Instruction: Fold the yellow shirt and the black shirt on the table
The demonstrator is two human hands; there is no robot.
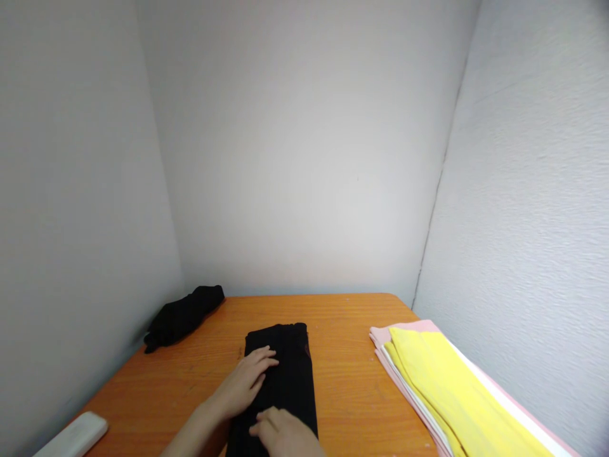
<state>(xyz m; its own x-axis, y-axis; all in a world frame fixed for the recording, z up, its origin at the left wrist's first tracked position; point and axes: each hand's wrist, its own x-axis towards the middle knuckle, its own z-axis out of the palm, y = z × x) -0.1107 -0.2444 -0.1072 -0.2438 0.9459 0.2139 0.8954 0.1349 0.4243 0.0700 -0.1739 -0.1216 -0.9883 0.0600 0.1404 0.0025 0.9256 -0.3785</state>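
Note:
A pair of black trousers (289, 374), folded into a long narrow strip, lies flat before me with its gathered waistband at the far end. My left hand (245, 384) rests on its left side, fingers stretched out and slightly apart. Nearer to me, my right hand (283, 435) lies over the lower part of the trousers with its fingers loosely bent. Neither hand shows cloth gripped between the fingers. The near end of the trousers runs out of the picture.
The wooden table (352, 355) meets grey-white walls. A crumpled black cloth (185, 317) lies at the back left. On the right is a stack of folded clothes, a yellow garment (447, 381) on top of white and pink ones (423, 325). A white object (73, 435) sits at the near left.

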